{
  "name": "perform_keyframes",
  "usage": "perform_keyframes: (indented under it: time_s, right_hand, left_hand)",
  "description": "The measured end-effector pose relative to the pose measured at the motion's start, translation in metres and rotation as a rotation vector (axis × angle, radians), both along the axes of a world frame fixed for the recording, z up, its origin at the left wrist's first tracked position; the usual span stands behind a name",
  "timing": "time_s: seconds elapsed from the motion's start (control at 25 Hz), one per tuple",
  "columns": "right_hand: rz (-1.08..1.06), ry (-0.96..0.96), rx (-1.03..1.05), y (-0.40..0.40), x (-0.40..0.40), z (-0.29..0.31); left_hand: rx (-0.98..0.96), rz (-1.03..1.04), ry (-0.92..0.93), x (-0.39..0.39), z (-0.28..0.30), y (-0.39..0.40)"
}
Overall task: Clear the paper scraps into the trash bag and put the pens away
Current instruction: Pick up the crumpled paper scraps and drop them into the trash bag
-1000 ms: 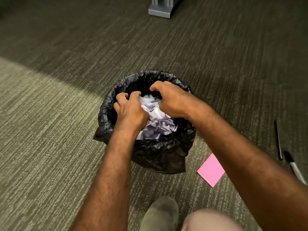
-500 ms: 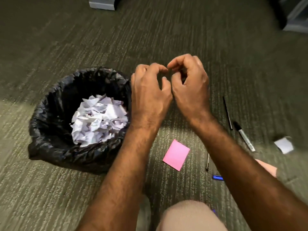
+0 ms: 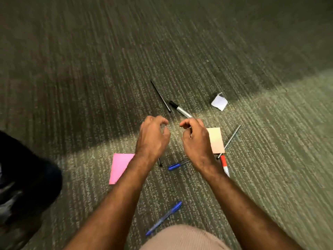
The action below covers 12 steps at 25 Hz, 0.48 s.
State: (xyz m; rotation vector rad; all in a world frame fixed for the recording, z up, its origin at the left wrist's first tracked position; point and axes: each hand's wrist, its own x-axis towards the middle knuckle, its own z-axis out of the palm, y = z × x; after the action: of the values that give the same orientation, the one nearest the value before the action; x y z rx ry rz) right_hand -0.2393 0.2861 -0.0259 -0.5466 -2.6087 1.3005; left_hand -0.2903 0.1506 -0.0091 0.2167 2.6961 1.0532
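Both my hands hover over the carpet with curled fingers and nothing in them: my left hand (image 3: 153, 138) and my right hand (image 3: 195, 139). A black-capped marker (image 3: 180, 109) lies just beyond my right hand, beside a thin black pen (image 3: 160, 95). A pink note (image 3: 119, 166) lies under my left forearm, an orange note (image 3: 216, 139) right of my right hand. A white paper scrap (image 3: 219, 102) sits farther right. Two blue pens (image 3: 175, 166) (image 3: 164, 217), a grey pen (image 3: 229, 140) and a red-and-white marker (image 3: 224, 166) lie nearby. The black trash bag (image 3: 27, 177) is at the left edge.
The floor is green-grey striped carpet (image 3: 90, 69), darker in shadow at the far side. My knee in beige trousers (image 3: 182, 238) is at the bottom edge, close to the lower blue pen.
My hands left the crumpled paper in the trash bag and swung right, over the pens and notes. The view panned right, so the bag now sits at the left edge.
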Motion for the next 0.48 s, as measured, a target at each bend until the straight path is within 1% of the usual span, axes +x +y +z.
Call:
perform_keyframes:
  time_s: [0.12, 0.2, 0.36, 0.48]
  right_hand:
    - [-0.096, -0.095, 0.045, 0.038, 0.031, -0.027]
    - [-0.179, -0.154, 0.06, 0.058, 0.045, -0.038]
    - [-0.332, -0.239, 0.197, 0.086, 0.071, -0.057]
    - [-0.392, -0.332, 0.229, 0.088, 0.098, -0.067]
  left_hand:
    - [-0.047, -0.067, -0.066, 0.007, -0.025, 0.028]
    - [-0.081, -0.09, -0.079, 0.005, -0.037, 0.04]
    - [-0.173, -0.237, -0.041, -0.011, -0.051, 0.068]
    - [-0.261, -0.368, 0.018, -0.025, -0.058, 0.091]
